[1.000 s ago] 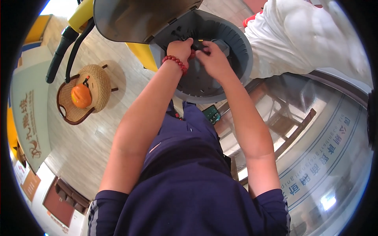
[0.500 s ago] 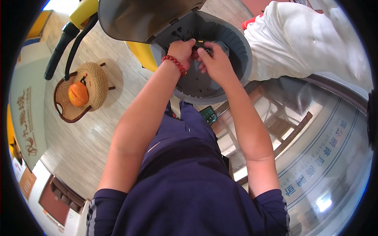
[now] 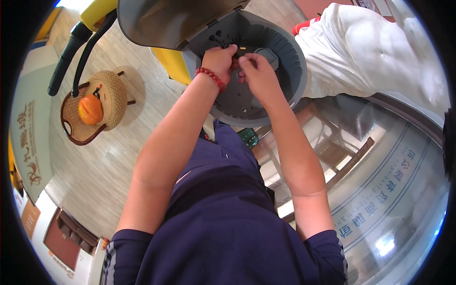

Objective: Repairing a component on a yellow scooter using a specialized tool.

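My left hand (image 3: 218,63), with a red bead bracelet (image 3: 210,79) on its wrist, is closed inside a dark grey round tub (image 3: 290,71). Beside it my right hand (image 3: 259,76) pinches thumb and fingers together, almost touching the left fingertips. Whatever lies between the fingers of either hand is hidden or too small to make out. Past the hands, a small yellow piece (image 3: 242,48) and a grey block-shaped part (image 3: 269,56) show in the tub. Dark knobs or wires (image 3: 216,36) sit along its far left wall.
A smoky hinged lid (image 3: 175,19) stands raised at the tub's far left. A black-gripped handle (image 3: 66,61) hangs left of it. An orange helmet (image 3: 90,109) lies on a woven chair (image 3: 114,107). White draped cloth (image 3: 346,57) and a glass case (image 3: 375,190) adjoin on the right.
My view has shifted slightly. The right hand's fingers have drawn closer together, and a small ring-like bit near its thumb no longer shows. More of the grey block is visible.
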Tool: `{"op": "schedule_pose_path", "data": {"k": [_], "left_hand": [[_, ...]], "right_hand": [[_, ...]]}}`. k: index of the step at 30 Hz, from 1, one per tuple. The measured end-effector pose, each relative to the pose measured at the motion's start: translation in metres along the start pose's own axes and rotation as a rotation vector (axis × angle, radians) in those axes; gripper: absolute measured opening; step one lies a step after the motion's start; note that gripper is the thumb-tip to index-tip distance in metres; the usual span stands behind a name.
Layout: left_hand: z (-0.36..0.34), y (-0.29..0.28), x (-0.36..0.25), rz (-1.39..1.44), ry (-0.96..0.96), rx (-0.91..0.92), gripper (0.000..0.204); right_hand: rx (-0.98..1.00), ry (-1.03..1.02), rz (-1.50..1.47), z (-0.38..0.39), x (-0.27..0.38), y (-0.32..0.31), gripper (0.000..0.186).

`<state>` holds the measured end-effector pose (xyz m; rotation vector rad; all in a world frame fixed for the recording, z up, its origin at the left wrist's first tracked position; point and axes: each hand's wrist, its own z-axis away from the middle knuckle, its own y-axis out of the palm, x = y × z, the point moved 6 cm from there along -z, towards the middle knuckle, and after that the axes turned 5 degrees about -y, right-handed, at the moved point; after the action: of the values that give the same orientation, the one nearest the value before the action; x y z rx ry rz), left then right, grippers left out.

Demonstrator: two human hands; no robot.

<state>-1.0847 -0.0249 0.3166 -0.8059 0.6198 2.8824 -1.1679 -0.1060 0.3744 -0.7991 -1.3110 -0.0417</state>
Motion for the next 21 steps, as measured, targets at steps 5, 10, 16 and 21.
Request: {"op": "schedule_pose_path", "data": {"k": [5,10,16,21], "left_hand": [[0.001,-0.003,-0.001,-0.082,-0.009,-0.004,0.013],[-0.002,0.001,0.0,-0.011,-0.024,0.021,0.01],[0.0,-0.003,0.0,0.02,-0.022,0.003,0.01],[-0.002,-0.004,0.0,-0.011,-0.028,0.01,0.011]], "right_hand": [[0.415,0.943,-0.976,0.025,-0.03,0.018,0.031],[0.035,-0.162,0.272,0.0,0.015,-0.004,0.034],[0.163,0.488,-0.56,0.014,0.0,0.008,0.047],[0.294,0.849,-1.288,0.022,-0.005,0.023,0.048]]}}
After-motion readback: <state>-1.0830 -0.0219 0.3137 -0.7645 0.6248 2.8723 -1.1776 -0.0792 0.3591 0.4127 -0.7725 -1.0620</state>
